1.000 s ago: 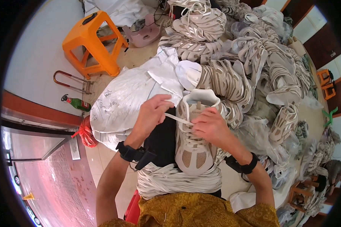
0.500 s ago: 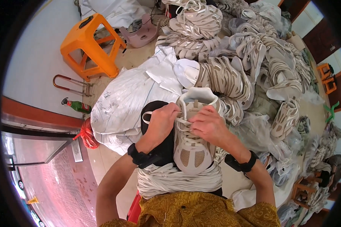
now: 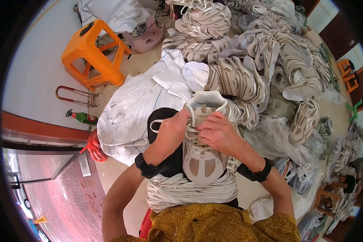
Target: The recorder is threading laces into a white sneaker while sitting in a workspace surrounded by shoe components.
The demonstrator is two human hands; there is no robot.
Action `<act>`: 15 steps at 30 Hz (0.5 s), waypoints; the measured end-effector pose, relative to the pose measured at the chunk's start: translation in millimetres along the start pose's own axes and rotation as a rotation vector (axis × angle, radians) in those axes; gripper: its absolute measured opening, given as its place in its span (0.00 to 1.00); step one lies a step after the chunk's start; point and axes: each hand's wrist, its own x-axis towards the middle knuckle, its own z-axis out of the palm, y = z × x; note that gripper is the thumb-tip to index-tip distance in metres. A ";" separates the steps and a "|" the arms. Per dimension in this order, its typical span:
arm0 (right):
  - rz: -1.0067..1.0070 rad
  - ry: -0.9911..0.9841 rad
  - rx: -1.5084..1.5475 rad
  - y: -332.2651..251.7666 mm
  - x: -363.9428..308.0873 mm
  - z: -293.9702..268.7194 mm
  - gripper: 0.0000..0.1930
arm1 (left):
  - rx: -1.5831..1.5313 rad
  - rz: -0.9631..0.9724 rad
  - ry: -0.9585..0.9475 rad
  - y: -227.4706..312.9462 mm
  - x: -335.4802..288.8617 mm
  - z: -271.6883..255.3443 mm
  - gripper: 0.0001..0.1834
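A beige and grey sneaker upper (image 3: 204, 168) rests toe toward me on my lap, its padded collar facing away. White lace crosses its lower eyelet rows. My left hand (image 3: 172, 130) is closed at the upper's left eyelet edge, pinching the white shoelace (image 3: 155, 126), a loop of which sticks out on its left side. Opposite, my right hand (image 3: 218, 132) is closed over the tongue and right eyelet edge, its fingertips pinched on the lace; the exact grip is partly hidden. Below the toe, a thick bundle of white laces (image 3: 191, 192) lies across my lap.
A white woven sack (image 3: 127, 109) lies ahead to the left, with an orange stool (image 3: 94, 52) beyond. Stacks of similar uppers (image 3: 238, 80) and clear plastic bags (image 3: 268, 137) spread ahead and right. A green bottle (image 3: 84, 117) and red bag (image 3: 95, 146) are by the left wall.
The lace that stretched visibly between my hands is now mostly hidden by my fingers. My left fingertips have moved slightly up along the eyelet edge. The whole view has shifted a little.
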 end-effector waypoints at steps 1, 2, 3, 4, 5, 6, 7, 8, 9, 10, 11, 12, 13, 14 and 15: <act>-0.003 -0.007 0.007 0.5 -0.3 0.1 0.04 | 0.000 0.003 -0.003 1.3 -0.2 1.3 0.07; -0.006 -0.013 0.012 0.7 -0.9 -0.1 0.04 | 0.166 0.124 -0.063 7.0 3.3 -1.9 0.09; -0.002 -0.009 0.010 0.1 -2.1 -0.2 0.04 | 0.331 0.247 -0.123 11.9 6.2 -4.4 0.10; 0.006 -0.047 -0.023 -0.9 -3.8 -0.5 0.04 | 0.331 0.253 -0.126 14.8 8.8 -5.1 0.10; 0.013 -0.087 -0.057 -2.3 -4.2 -1.1 0.05 | 0.402 0.284 -0.176 16.5 11.5 -6.1 0.11; 0.017 -0.084 -0.059 -3.4 -3.7 -3.6 0.05 | 0.472 0.316 -0.227 17.8 14.3 -7.2 0.12; -0.007 -0.007 0.014 -4.8 -2.5 -8.1 0.05 | 0.471 0.322 -0.229 17.2 16.5 -9.7 0.12; -0.036 0.071 0.088 -5.4 -1.5 -12.7 0.06 | 0.537 0.304 -0.310 15.8 19.1 -13.8 0.11; -0.036 0.075 0.087 -5.4 -3.0 -19.6 0.06 | 0.603 0.286 -0.392 15.3 22.2 -17.5 0.11; 0.030 0.082 0.070 -4.5 -6.8 -28.3 0.07 | 0.549 0.198 -0.473 16.0 25.1 -20.8 0.09; 0.103 0.092 0.049 -4.4 -12.0 -36.1 0.08 | 0.549 0.211 -0.476 17.6 29.8 -24.9 0.09; 0.111 0.101 0.043 -1.0 -16.1 -39.0 0.08 | 0.464 0.162 -0.562 17.0 34.1 -29.5 0.09; 0.208 0.103 0.112 4.6 -19.8 -40.2 0.07 | 0.379 0.112 -0.647 14.9 37.8 -33.3 0.09; 0.302 0.104 0.184 8.4 -21.6 -41.2 0.07 | 0.309 0.107 -0.684 16.6 45.8 -38.0 0.08; 0.307 0.112 0.182 8.4 -23.5 -42.4 0.07 | 0.311 0.115 -0.690 21.4 52.9 -39.5 0.08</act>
